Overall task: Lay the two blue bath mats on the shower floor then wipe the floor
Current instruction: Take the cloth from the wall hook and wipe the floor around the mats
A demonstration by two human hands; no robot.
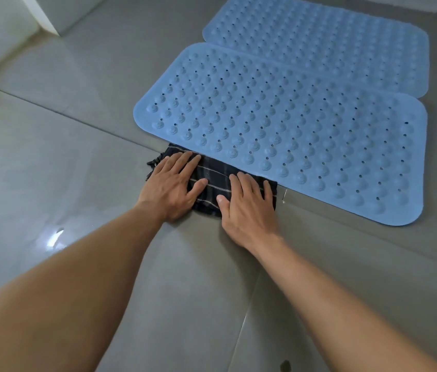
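Two light blue studded bath mats lie flat side by side on the grey tiled floor, the near mat [306, 135] touching the far mat [332, 41] along their long edges. A dark plaid cloth [213, 181] lies on the floor against the near mat's front edge. My left hand [170, 183] presses flat on the cloth's left part with its fingers spread. My right hand [248, 208] presses flat on its right part, fingers pointing toward the mat. Most of the cloth is hidden under the two hands.
Large grey floor tiles [50, 162] with grout lines stretch to the left and toward me, with a wet glint at the left. A white wall corner [48, 14] stands at the top left. A small dark spot [285, 365] marks the floor near the bottom.
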